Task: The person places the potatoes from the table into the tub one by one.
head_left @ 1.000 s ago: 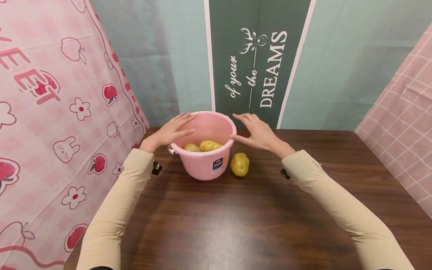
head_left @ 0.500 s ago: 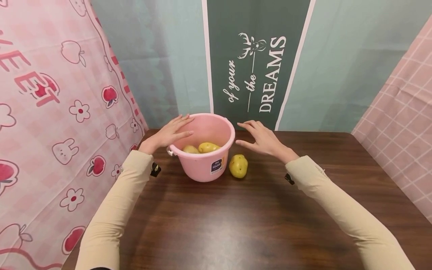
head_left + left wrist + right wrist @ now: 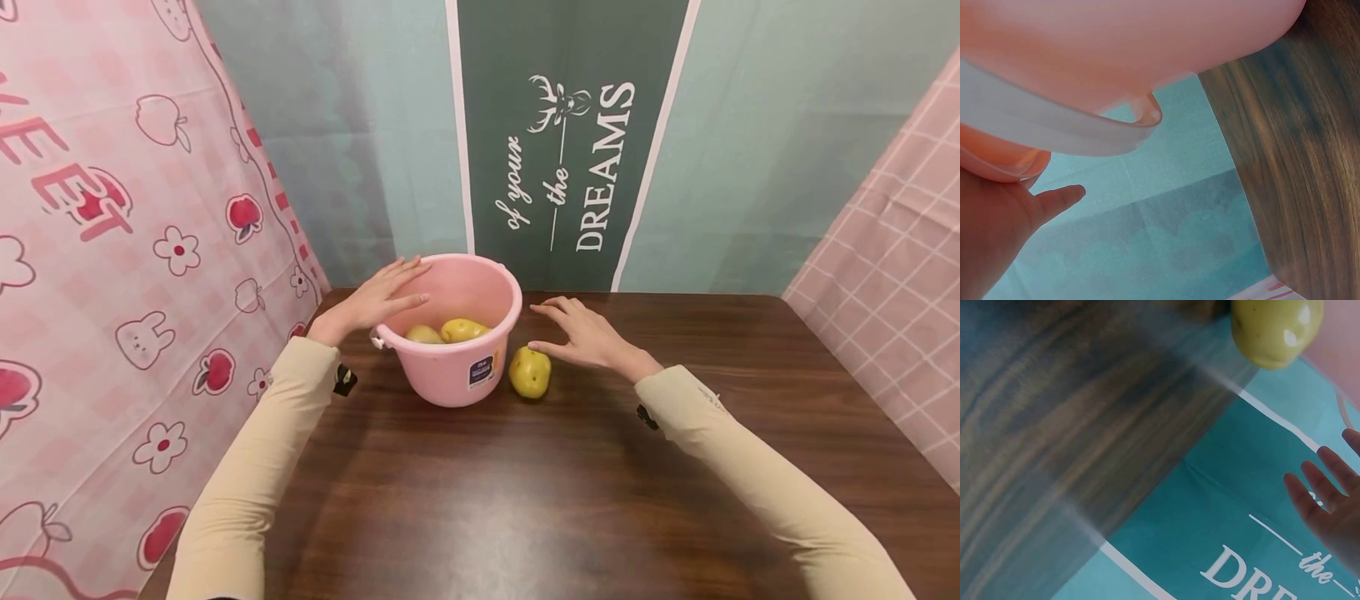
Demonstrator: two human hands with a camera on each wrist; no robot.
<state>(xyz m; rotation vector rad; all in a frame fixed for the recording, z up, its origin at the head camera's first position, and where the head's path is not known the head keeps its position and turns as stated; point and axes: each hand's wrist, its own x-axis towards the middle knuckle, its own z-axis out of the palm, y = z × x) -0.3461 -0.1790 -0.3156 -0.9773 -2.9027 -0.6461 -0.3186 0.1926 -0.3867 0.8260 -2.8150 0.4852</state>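
A pink bucket (image 3: 450, 375) stands upright on the table with yellow potatoes (image 3: 463, 330) inside. My left hand (image 3: 373, 298) rests on the bucket's left rim, its fingers straight and reaching over the opening. In the left wrist view part of that hand (image 3: 1007, 219) lies against the rim, one finger stretched out. Another potato (image 3: 530, 372) sits on the table just right of the bucket. Behind and above it is my right hand (image 3: 581, 333), fingers spread and gripping nothing; the thumb tip overlaps the potato's top, and whether they touch I cannot tell.
The dark wooden table (image 3: 480, 500) spreads out in front and to the right. A white handle (image 3: 1060, 128) hangs along the bucket's side. Printed cloth stands at the back (image 3: 570, 167), a pink cloth (image 3: 180, 333) at the left and a checked cloth (image 3: 900, 250) at the right.
My right hand has left the bucket's right rim, moving right and down toward the loose potato. The left hand stays at the rim; the camera view has shifted slightly.
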